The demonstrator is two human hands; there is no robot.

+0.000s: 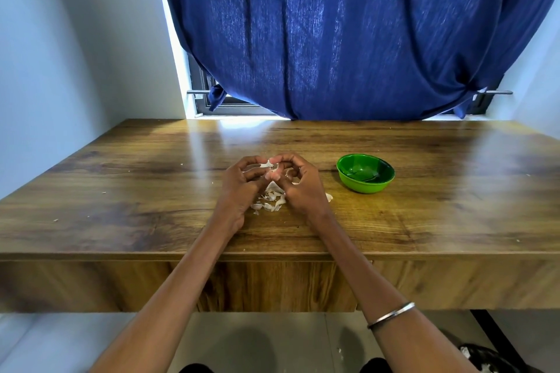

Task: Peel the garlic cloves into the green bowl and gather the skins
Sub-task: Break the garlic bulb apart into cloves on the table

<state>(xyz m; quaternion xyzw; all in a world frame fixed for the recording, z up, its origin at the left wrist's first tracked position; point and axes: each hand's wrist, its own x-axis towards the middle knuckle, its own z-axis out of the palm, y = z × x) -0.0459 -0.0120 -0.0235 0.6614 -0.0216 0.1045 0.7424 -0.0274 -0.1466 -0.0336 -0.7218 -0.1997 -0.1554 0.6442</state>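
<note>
My fingers (274, 168) on both hands are curled in, pinching one clove (269, 165) between them, thumbs meeting over its papery skin. I'd keep the left hand (242, 188) steadying the clove while the right hand (298, 188) strips skin away in short pulls, low over the worktop (121, 179) so scraps drop in one place. Right of my fingers, apart, stands the bowl (365, 172); I see no cloves in it yet. Just below my fingers lie the skins (271, 200), loosely heaped.
</note>
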